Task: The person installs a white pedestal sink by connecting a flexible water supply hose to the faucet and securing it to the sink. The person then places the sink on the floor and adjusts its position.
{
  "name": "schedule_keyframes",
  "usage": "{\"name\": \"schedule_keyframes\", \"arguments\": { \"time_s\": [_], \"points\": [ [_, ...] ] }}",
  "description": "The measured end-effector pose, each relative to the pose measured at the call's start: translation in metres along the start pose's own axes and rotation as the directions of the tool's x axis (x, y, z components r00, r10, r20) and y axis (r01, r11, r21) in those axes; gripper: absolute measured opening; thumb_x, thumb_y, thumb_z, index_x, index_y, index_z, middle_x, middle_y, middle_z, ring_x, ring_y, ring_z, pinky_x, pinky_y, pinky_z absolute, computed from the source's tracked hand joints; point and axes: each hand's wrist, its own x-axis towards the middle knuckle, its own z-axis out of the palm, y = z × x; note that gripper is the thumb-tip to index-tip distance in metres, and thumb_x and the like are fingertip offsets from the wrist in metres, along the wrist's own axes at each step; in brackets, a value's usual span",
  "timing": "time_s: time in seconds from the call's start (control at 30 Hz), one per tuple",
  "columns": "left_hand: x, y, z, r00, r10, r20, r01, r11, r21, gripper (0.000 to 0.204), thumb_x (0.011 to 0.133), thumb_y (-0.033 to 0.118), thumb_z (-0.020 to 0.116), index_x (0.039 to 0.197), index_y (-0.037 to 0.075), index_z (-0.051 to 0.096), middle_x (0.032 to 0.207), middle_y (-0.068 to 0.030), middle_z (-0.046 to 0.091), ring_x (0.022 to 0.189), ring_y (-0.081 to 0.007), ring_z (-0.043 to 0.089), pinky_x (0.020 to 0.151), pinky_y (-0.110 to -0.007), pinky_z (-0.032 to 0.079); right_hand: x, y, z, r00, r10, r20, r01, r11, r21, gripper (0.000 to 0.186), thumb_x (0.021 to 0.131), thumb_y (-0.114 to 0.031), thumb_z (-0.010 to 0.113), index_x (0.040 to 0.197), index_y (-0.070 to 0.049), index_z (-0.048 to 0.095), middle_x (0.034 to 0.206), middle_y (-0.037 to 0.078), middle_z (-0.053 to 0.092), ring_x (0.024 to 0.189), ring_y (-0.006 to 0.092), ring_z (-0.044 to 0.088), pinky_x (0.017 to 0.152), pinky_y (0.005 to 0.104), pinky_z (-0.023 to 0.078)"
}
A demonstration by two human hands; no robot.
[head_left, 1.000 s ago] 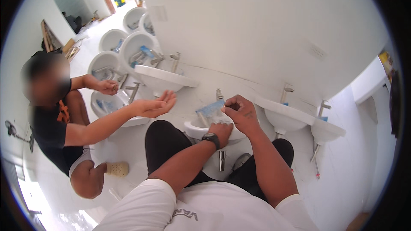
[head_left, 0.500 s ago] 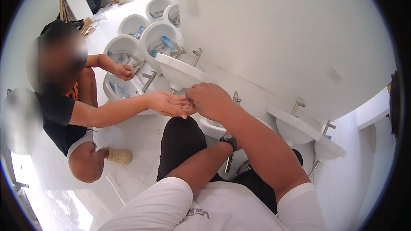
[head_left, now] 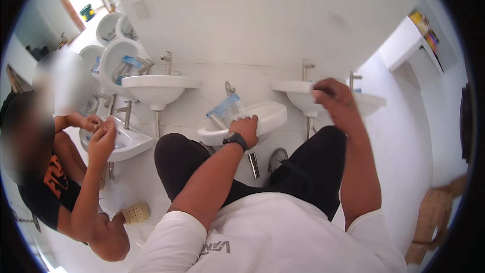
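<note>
My left hand (head_left: 245, 130) grips the near rim of a white wash basin (head_left: 273, 116) between my knees, fingers curled over it beside a clear-and-blue plastic packet (head_left: 225, 106). The basin has a metal tap (head_left: 230, 88) at the back and a metal pipe (head_left: 252, 164) below. My right hand (head_left: 333, 96) is raised to the right, in front of another wall-side basin (head_left: 295, 88); its curled fingers are blurred, and I cannot make out whether anything is in them.
A co-worker in black squats at left, both hands (head_left: 101, 131) close together over a basin (head_left: 141, 144). More basins with taps (head_left: 118, 58) stand behind. A white wall (head_left: 242, 20) rises ahead. Cardboard (head_left: 429, 212) lies at right, below a ledge (head_left: 391, 45).
My right hand has left the co-worker's upturned palm and swung up to the right. The co-worker's hands have drawn back together. My view has turned; my left hand stays at the basin.
</note>
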Motion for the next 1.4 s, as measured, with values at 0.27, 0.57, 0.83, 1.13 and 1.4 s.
{"name": "schedule_keyframes", "arguments": {
  "time_s": [0.27,0.57,0.83,1.13,1.4],
  "points": [
    [0.000,-0.006,-0.002,0.998,-0.030,0.053,0.032,0.998,-0.051,0.071,0.070,0.037,0.087,0.125,0.005,0.058,0.115,-0.0200,0.071,0.110,-0.0378,0.068,0.096,-0.048,0.054,-0.116,0.077,-0.124,0.828,0.284,-0.483,-0.205,0.956,0.210,0.031,0.093,-0.029,0.072,0.111,-0.003,0.071,0.093,0.003,0.070,0.081,0.0109,0.064,0.072,0.0269,0.047],
    [-0.012,-0.011,-0.001,1.000,0.004,0.001,-0.004,1.000,0.002,0.070,0.070,0.028,0.089,0.127,0.005,0.057,0.118,-0.0226,0.068,0.112,-0.0405,0.066,0.098,-0.050,0.053,-0.129,0.179,-0.089,0.810,0.385,-0.442,-0.326,0.923,0.206,0.036,0.094,-0.030,0.071,0.112,0.001,0.072,0.087,0.009,0.072,0.078,0.0141,0.066,0.072,0.0292,0.051],
    [-0.044,-0.019,-0.035,0.998,-0.043,0.054,0.038,0.996,0.080,0.081,0.069,0.025,0.091,0.136,0.002,0.054,0.127,-0.0263,0.063,0.118,-0.0451,0.061,0.104,-0.051,0.050,-0.208,0.384,-0.038,0.579,0.732,-0.357,-0.650,0.680,0.339,0.028,0.093,-0.027,0.072,0.101,0.000,0.071,0.084,0.008,0.070,0.076,0.0178,0.069,0.066,0.0331,0.051],
    [-0.113,-0.016,-0.161,0.910,-0.019,-0.414,-0.039,0.990,-0.132,0.059,0.080,0.015,0.083,0.132,-0.001,0.061,0.127,-0.0235,0.065,0.122,-0.0377,0.063,0.105,-0.045,0.049,-0.471,0.574,0.143,0.208,0.961,0.184,-0.686,0.277,-0.673,0.085,0.083,-0.059,0.076,0.131,0.008,0.060,0.130,0.027,0.067,0.124,0.0369,0.065,0.102,0.0435,0.053],
    [-0.267,-0.106,-0.088,0.537,-0.545,-0.644,0.092,0.797,-0.597,0.024,0.100,0.015,0.067,0.116,-0.002,0.067,0.101,-0.0086,0.072,0.089,-0.0138,0.066,0.083,-0.030,0.054,-0.255,0.471,0.002,0.932,0.256,-0.256,-0.285,0.955,-0.083,0.038,0.100,-0.032,0.065,0.117,0.002,0.067,0.088,0.008,0.066,0.079,0.0154,0.062,0.067,0.0359,0.051]
  ]
}}
